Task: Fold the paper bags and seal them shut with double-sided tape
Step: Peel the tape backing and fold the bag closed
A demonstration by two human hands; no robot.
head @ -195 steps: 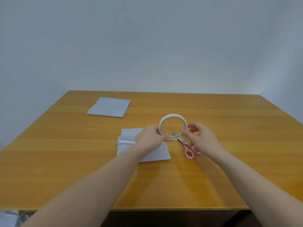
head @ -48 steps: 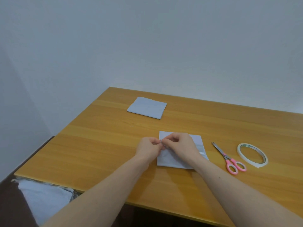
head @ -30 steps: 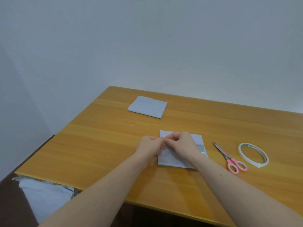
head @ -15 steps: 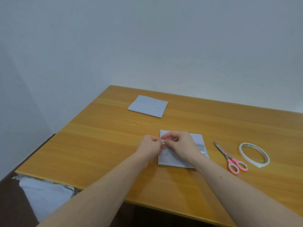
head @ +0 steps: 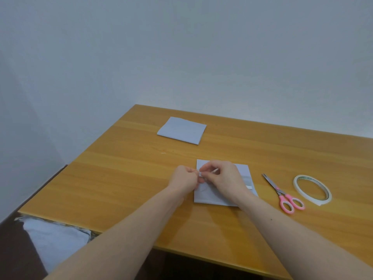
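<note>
- Pale grey folded paper bag (head: 217, 196): flat on orange wooden table (head: 125, 178), thin, light, easily creased.
- Left hand (head: 184, 179), right hand (head: 224, 178): fingertips pinching small white tape liner tab (head: 200, 174) at left edge.
- Grip point: tab only.

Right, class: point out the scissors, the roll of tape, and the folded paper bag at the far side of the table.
scissors (head: 283, 193), head view, on the pivot where blades meet the pink handles.
roll of tape (head: 324, 190), head view, on the right side of its white ring.
far paper bag (head: 182, 130), head view, on the middle of its flat top face.
</note>
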